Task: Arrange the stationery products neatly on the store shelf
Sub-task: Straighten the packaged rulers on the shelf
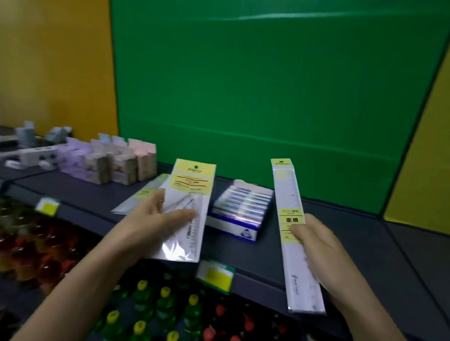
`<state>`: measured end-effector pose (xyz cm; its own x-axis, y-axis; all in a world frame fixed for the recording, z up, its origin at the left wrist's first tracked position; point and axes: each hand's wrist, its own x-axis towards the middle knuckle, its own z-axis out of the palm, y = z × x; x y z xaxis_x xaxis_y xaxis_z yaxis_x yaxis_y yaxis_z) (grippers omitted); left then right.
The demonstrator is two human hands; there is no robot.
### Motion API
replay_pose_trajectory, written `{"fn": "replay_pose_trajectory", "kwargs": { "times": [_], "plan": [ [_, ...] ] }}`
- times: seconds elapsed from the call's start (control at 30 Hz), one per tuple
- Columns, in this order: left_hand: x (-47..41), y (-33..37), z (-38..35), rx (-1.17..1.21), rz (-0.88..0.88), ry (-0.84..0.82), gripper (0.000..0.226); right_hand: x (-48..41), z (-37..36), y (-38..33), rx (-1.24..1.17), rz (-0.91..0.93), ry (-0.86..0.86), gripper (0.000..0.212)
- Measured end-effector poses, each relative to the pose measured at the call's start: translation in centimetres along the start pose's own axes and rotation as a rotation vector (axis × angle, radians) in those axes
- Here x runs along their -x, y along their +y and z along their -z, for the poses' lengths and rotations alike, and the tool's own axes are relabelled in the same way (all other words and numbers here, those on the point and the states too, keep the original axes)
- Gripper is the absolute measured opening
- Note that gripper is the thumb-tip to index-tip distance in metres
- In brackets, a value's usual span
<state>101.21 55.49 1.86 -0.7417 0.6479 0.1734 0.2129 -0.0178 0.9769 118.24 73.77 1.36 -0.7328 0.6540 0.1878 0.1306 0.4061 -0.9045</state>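
Note:
My left hand (151, 218) grips a wide clear packet with a yellow header, the ruler set packet (190, 194), tilted up over the front of the dark shelf (83, 200). Under it lie other flat clear packets (139, 193) on the shelf. My right hand (317, 246) holds a long narrow packaged ruler (291, 228) with yellow labels, upright and leaning slightly left, above the shelf's front edge. Between the two hands sits a blue and white box of erasers (242, 211) on the shelf.
Small cardboard boxes (118, 163) and pale packets (38, 152) stand at the shelf's back left. Yellow price tags (215, 275) hang on the front edge. Bottles with yellow and red caps (163, 307) fill the level below. A green panel (264, 93) backs the shelf.

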Motion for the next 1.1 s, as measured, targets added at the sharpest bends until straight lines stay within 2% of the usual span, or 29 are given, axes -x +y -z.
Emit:
{"fn": "replay_pose_trajectory", "kwargs": {
  "times": [0.2, 0.3, 0.47, 0.63, 0.87, 1.1],
  "plan": [
    [1.6, -2.3, 13.6, 0.070, 0.058, 0.241, 0.028, -1.1, -11.3, -5.0, -0.095, 0.052, -0.199, 0.019],
    [2.8, -3.0, 20.1, 0.011, 0.088, 0.302, 0.022, -1.7, -18.2, -7.3, -0.136, 0.080, -0.300, 0.017],
    [4.3, -5.0, 30.4, -0.107, 0.144, 0.391, 0.031, -2.8, -29.6, -10.5, -0.215, 0.126, -0.413, 0.016],
    [4.5, -6.3, 38.6, -0.095, 0.151, 0.494, 0.036, -4.4, -38.5, -14.1, -0.237, 0.140, -0.482, 0.016],
    [2.1, -8.4, 48.1, -0.023, 0.127, 0.581, 0.040, -8.5, -48.8, -17.8, -0.215, 0.173, -0.499, 0.014],
    [-4.1, -10.6, 57.7, -0.108, 0.093, 0.614, 0.034, -14.8, -58.4, -20.2, -0.082, 0.303, -0.340, 0.017]
  ]
}}
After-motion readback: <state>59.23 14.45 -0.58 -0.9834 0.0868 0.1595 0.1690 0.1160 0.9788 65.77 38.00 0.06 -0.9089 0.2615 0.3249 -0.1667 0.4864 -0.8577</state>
